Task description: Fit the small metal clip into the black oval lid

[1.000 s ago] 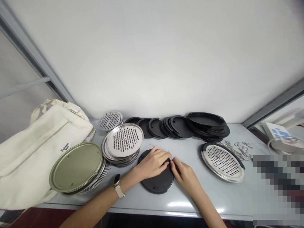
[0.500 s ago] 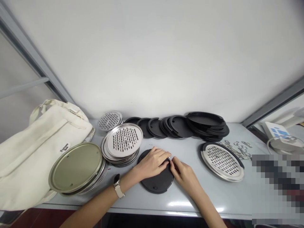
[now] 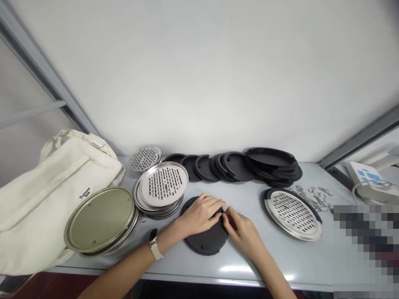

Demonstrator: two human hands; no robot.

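A round black disc [image 3: 207, 238] lies on the grey table in front of me. My left hand [image 3: 201, 216], with a watch on its wrist, rests over the disc's upper part, its fingers closed at the right edge. There my right hand [image 3: 238, 226] pinches a small shiny metal piece, mostly hidden by the fingers. Left of the disc is a stack of silver perforated plates [image 3: 165, 185]. On the right, a perforated plate with a black rim piece [image 3: 293, 211] lies on another plate.
Black discs [image 3: 238, 166] line the wall, beside a taller black stack [image 3: 271, 160]. Metal clips [image 3: 318, 197] lie at the right. Olive round plates [image 3: 101, 220] and a cream bag [image 3: 56, 199] are on the left. A white box [image 3: 364, 174] stands far right.
The small metal piece between my hands shows less and has turned at the disc's edge. My right fingers have shifted slightly; my left hand is nearly unchanged.
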